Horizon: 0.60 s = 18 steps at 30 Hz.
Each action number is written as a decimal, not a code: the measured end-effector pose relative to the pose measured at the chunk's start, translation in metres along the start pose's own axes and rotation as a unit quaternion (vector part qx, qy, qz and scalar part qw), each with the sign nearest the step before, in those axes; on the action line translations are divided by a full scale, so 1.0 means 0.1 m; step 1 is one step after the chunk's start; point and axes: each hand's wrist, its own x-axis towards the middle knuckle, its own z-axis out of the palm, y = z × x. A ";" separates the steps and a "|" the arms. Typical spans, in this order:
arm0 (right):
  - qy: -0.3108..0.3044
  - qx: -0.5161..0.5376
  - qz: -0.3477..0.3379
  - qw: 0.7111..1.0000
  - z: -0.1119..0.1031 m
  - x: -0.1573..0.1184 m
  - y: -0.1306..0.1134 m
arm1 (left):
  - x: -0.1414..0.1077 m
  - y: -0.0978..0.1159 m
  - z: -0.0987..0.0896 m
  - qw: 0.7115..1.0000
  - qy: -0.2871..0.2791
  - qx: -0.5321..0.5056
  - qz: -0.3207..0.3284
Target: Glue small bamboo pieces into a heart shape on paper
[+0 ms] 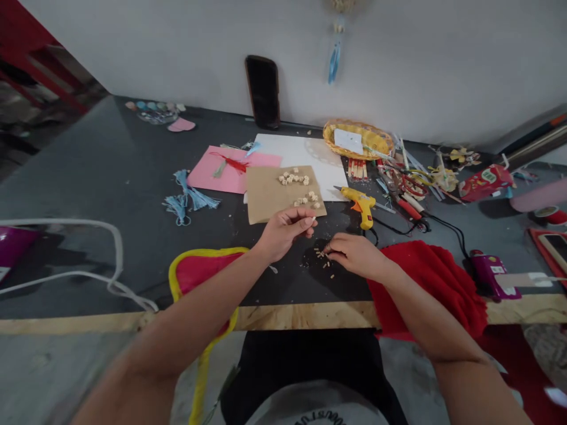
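My left hand (286,233) is closed in a pinch on a small pale piece (314,219), whose tip shows past the thumb and forefinger just off the front edge of the brown paper (261,192). My right hand (357,255) rests low over the dark tabletop, fingertips pressed together at a scatter of short pale wooden bits (325,265). Whether a bit is between those fingers is hidden. On the brown paper lie two groups of small knobbly cream-coloured clusters (293,177), the nearer one just beyond my left hand.
A yellow glue gun (361,205) lies beyond my right hand, its cord running right. Behind it are a wicker basket (370,154) and a tangle of pliers and scissors (405,183). Red cloth (425,283) sits under my right forearm. Blue tassels (188,198) lie left; a phone (263,91) leans against the wall.
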 end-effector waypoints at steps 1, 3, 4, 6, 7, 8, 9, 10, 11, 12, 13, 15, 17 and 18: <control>-0.001 -0.009 -0.005 1.000 0.00 0.00 0.01 | -0.01 0.00 0.00 1.000 0.000 0.004 -0.002; 0.007 -0.021 -0.019 1.000 0.02 0.00 0.02 | -0.02 0.01 0.01 1.000 0.002 0.011 -0.003; 0.019 -0.021 -0.028 0.999 0.03 0.01 0.03 | -0.02 0.01 0.02 1.000 0.004 0.016 -0.002; 0.076 -0.002 -0.049 0.996 0.05 0.02 0.05 | -0.03 0.00 0.02 0.999 0.008 0.033 0.000; 0.121 0.018 -0.057 0.991 0.06 0.03 0.06 | -0.04 0.00 0.02 0.999 0.009 0.045 0.000; 0.173 0.041 -0.062 0.982 0.06 0.05 0.06 | -0.04 0.00 0.03 0.998 0.009 0.058 0.001; 0.225 0.066 -0.064 0.970 0.07 0.06 0.06 | -0.05 -0.01 0.03 0.998 0.009 0.069 0.001; 0.271 0.088 -0.063 0.956 0.07 0.07 0.05 | -0.06 -0.01 0.03 0.997 0.007 0.077 0.001; 0.307 0.105 -0.061 0.944 0.07 0.08 0.03 | -0.07 -0.02 0.04 0.996 0.005 0.085 -0.001; 0.331 0.118 -0.058 0.934 0.07 0.09 0.01 | -0.08 -0.02 0.04 0.996 0.003 0.091 -0.003; 0.349 0.126 -0.056 0.927 0.07 0.10 -0.01 | -0.08 -0.02 0.04 0.995 0.001 0.098 -0.006; 0.376 0.135 -0.057 0.915 0.07 0.11 -0.07 | -0.09 -0.03 0.05 0.994 -0.005 0.113 -0.010; 0.401 0.138 -0.062 0.903 0.08 0.11 -0.11 | -0.10 -0.05 0.05 0.992 -0.013 0.122 -0.010; 0.412 0.138 -0.066 0.898 0.08 0.11 -0.13 | -0.10 -0.05 0.06 0.992 -0.016 0.123 -0.010</control>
